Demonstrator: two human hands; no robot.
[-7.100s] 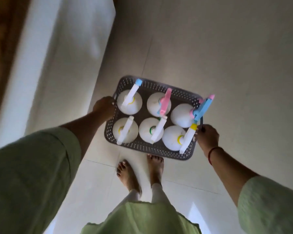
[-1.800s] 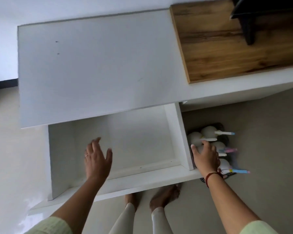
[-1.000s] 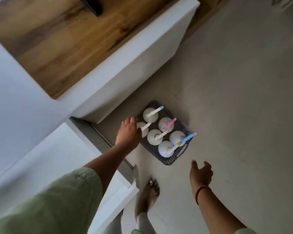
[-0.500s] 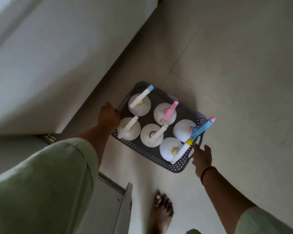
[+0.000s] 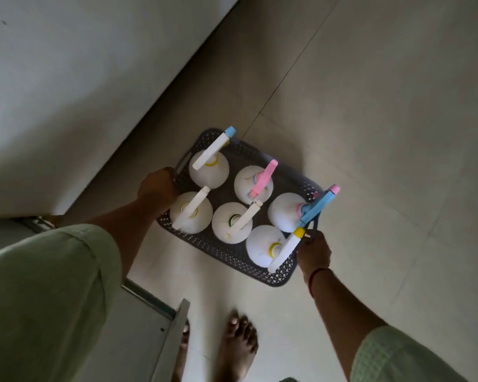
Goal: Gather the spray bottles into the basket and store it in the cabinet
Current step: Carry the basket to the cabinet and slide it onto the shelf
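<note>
A dark grey perforated basket (image 5: pixel 226 257) sits low over the tiled floor, packed with several white spray bottles (image 5: pixel 209 172) whose nozzles are white, pink and blue. My left hand (image 5: pixel 158 186) grips the basket's left handle. My right hand (image 5: pixel 313 249) is closed on the right handle, beside the bottle with the yellow collar (image 5: pixel 265 250). Whether the basket rests on the floor or hangs just above it cannot be told.
The white cabinet body (image 5: pixel 75 78) fills the upper left. Its pulled-out drawer (image 5: pixel 160 334) juts toward me at the lower left, with a metal runner along its side. My bare feet (image 5: pixel 238 343) stand just below the basket. Beige floor tiles (image 5: pixel 384 119) spread to the right.
My right hand, half a second ago hovering open by the basket's right end, has closed on its handle. My left hand stays on the left handle.
</note>
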